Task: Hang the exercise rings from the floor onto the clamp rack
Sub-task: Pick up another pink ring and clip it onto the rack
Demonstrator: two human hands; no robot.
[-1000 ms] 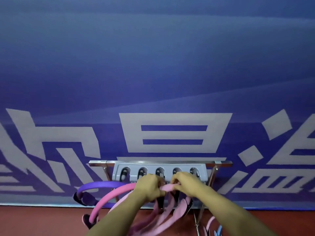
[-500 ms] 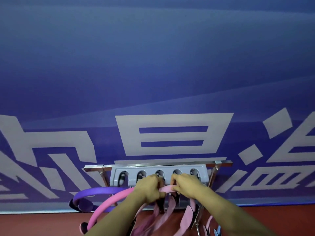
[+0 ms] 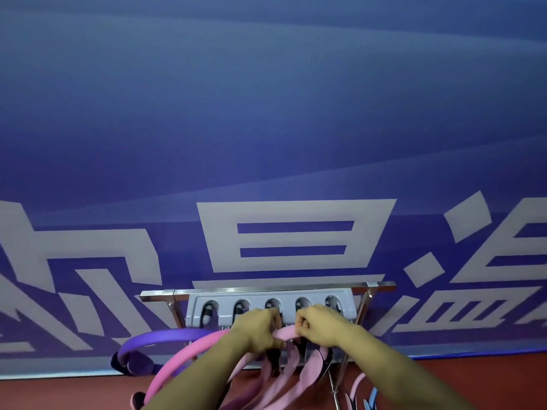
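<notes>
While both hands work at the clamp rack [image 3: 269, 309], the pink exercise ring [image 3: 189, 355] sits just below the rack's grey panel, its top arc pinched between them. Left hand [image 3: 257, 331] is closed around the ring's rim under the middle clamp; right hand [image 3: 321, 325] is closed on the same rim just to the right, fingers curled, thumb on top. Hands nearly touch, a short bit of pink rim showing between them.

Rack: grey plastic panel with five clamp slots in a row, hung under a shiny metal bar [image 3: 266, 290] on angled metal legs, set against the blue banner wall [image 3: 266, 128] with large pale characters.

Purple exercise ring [image 3: 159, 338] is at the left end of the rack, top arc up by the leftmost slot, its dark purple pad [image 3: 133, 362] low and left; can't tell if it is clamped. Pink ring's arc crosses in front of the purple one.

More pink padded pieces [image 3: 296, 377] hang below the hands, overlapping, can't separate them. Near right, on the red floor [image 3: 473, 380], pink and light blue ring edges [image 3: 370, 400] are cut off by the frame.
</notes>
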